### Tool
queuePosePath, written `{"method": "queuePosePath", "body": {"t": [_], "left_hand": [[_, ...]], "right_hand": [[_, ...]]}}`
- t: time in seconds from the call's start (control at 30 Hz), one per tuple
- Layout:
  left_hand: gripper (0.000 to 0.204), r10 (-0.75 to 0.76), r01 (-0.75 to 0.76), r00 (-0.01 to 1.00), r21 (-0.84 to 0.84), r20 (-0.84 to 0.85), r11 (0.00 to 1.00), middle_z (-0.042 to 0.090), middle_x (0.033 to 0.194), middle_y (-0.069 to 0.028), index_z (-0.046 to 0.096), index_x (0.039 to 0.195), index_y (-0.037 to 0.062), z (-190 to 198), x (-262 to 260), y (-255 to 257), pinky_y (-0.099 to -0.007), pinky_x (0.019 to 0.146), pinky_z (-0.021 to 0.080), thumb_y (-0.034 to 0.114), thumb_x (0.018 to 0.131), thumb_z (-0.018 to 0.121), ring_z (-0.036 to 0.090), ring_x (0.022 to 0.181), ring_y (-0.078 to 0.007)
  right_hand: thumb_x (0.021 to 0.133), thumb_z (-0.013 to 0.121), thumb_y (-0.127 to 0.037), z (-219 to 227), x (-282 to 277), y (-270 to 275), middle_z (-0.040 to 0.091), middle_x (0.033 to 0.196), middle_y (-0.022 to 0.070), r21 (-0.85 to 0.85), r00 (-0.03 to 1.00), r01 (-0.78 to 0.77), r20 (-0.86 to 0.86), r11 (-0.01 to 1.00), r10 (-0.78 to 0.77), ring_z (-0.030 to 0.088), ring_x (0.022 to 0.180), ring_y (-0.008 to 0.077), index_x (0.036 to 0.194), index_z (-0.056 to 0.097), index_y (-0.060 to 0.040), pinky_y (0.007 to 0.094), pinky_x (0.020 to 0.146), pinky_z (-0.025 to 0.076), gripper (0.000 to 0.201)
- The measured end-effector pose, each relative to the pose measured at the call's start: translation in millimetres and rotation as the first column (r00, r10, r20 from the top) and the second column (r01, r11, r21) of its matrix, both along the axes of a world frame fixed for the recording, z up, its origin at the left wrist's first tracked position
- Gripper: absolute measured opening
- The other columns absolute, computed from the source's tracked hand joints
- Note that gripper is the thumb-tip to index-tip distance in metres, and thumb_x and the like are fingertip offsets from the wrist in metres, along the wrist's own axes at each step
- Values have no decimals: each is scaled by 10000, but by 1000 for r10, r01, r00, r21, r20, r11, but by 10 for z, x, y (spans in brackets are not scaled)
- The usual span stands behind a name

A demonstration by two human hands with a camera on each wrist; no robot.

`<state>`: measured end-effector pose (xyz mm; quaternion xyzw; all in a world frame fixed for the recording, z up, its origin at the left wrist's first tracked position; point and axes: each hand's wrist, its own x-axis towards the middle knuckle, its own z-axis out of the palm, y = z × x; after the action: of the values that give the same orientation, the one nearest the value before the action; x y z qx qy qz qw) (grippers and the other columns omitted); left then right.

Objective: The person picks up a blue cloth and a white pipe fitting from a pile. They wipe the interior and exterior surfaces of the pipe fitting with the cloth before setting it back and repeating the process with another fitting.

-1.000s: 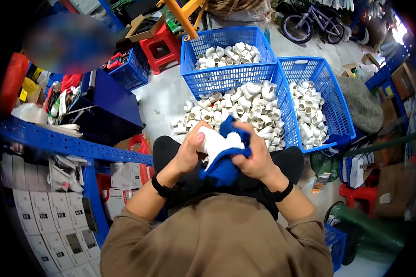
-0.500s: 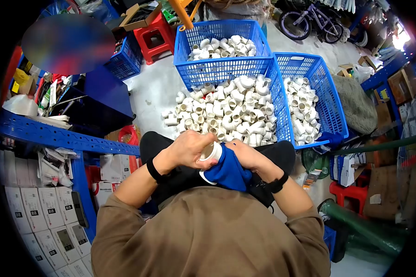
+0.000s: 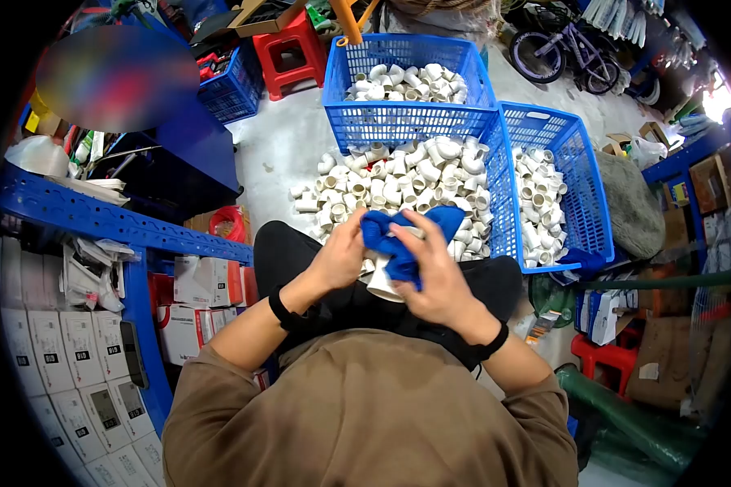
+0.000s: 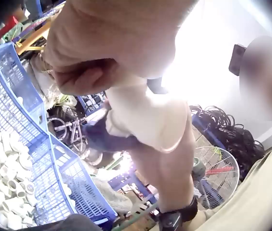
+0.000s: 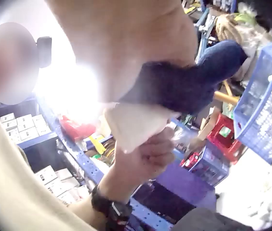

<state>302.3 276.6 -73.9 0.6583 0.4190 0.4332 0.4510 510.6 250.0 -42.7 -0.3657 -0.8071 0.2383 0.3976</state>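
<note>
Over the lap, a white plastic pipe elbow [image 3: 383, 284] is held between both hands, its wide round mouth turned toward the body. My left hand [image 3: 339, 258] grips the fitting's far end, with fingers curled in the right wrist view. A blue cloth [image 3: 402, 266] is bunched over the fitting and partly hides it. With my right hand [image 3: 440, 286] I grip the cloth and press it around the elbow [image 5: 136, 126]. In the right wrist view the cloth [image 5: 174, 89] hangs out beyond that hand.
A heap of white pipe fittings [image 3: 398, 180] lies ahead of the knees. Behind it is a blue crate [image 3: 410, 122] holding more fittings, and another blue crate [image 3: 589, 195] stands at its right. Blue shelving [image 3: 122, 223] runs along the left, near stacked white boxes [image 3: 81, 357].
The fitting has been turned about in the hands, its mouth shifting from the left hand's side to face the body. The cloth moved up over its far side. The right hand now lies across the fitting.
</note>
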Motion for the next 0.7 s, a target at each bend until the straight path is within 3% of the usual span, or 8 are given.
{"method": "queuePosePath", "body": {"t": [0.1,0.2,0.23,0.33,0.43,0.5,0.6,0.7], "left_hand": [[433,-137,165,949,78,-284,983,632,730,-212,508,1120,6,90,-4,32,-428,634,525,422,1002,487,666,675,-410],[514,-203,258,929,151,-309,954,626,724,-231,505,1137,10,8,-50,42,-456,601,518,487,951,545,645,681,-451],[553,-226,298,912,173,-343,939,625,719,-228,509,1142,5,-36,-79,33,-457,595,514,516,937,559,647,676,-439],[728,-297,364,925,325,-238,873,636,779,-136,568,1064,-20,-135,-39,9,-375,607,518,687,912,478,651,648,-309],[705,-199,194,979,525,-47,829,601,727,-97,574,1093,4,-221,67,89,-385,691,526,677,944,428,628,659,-310],[755,-204,193,978,564,-44,803,632,808,-108,556,1112,-9,-237,78,129,-380,732,519,698,958,340,626,685,-273],[781,-197,133,933,221,300,966,620,895,-122,505,1168,-14,-269,249,11,-296,749,480,710,961,299,597,780,-170],[769,-71,43,856,66,512,997,597,915,-94,498,1164,-2,-252,381,-37,-281,740,466,716,957,318,580,799,-160]], "right_hand": [[826,791,-400,-11,-173,-84,543,1287,291,-202,993,121,40,972,-115,579,1146,446,1414,449,-1,485,970,483,788],[746,831,-493,-21,-22,119,666,993,263,-510,978,-78,126,857,164,675,878,406,1232,592,48,463,816,538,766],[848,690,-628,59,60,200,676,1048,242,-663,951,-177,75,727,300,684,931,371,1206,617,33,432,851,531,755],[942,188,-789,-161,123,207,633,1270,155,-834,968,-247,-228,493,100,586,1181,233,1327,556,28,349,1024,437,975],[997,181,-695,-157,50,147,481,1474,111,-650,637,-704,-756,286,-149,481,1351,221,1497,376,1,355,1137,372,878],[1035,190,-635,-139,-20,128,452,1507,104,-582,552,-753,-813,308,-185,467,1370,214,1530,321,-13,372,1150,366,806],[1057,223,-493,-111,-70,146,275,1619,165,-336,185,-836,-917,434,-352,292,1490,264,1559,236,14,413,1222,248,713],[1049,257,-459,-21,-140,184,164,1659,165,-262,172,-789,-963,555,-210,182,1530,271,1573,185,15,412,1245,158,710]]}}
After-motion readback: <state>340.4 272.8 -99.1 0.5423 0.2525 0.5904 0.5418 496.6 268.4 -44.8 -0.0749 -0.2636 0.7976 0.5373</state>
